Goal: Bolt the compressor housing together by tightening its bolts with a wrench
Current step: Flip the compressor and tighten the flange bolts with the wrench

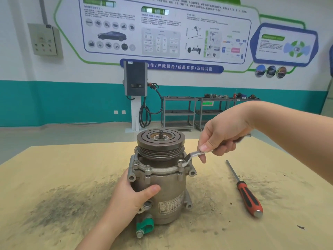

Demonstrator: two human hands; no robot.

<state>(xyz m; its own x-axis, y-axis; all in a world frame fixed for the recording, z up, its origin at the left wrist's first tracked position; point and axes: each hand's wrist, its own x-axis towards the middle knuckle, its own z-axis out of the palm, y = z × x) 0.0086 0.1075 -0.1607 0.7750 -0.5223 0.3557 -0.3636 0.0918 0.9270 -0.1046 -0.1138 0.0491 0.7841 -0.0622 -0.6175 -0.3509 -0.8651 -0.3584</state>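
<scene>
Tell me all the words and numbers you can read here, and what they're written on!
"合作 / 产教融合 / 成果共享 / 互利共赢": blue banner on the wall; its start is hidden behind the charging unit.
"SDMW-2453148" or thereabouts: label plate on the compressor, lying sideways, uncertain; its other lines are too small.
Wall posters: text too small and blurred.
Charging unit display: blurred.
Wrench, screwdriver: no readable text.

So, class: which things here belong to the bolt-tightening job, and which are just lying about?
In use:
compressor
wrench on a flange bolt
left hand steadying the housing
right hand on the wrench

Lying about:
screwdriver
workbench
</scene>
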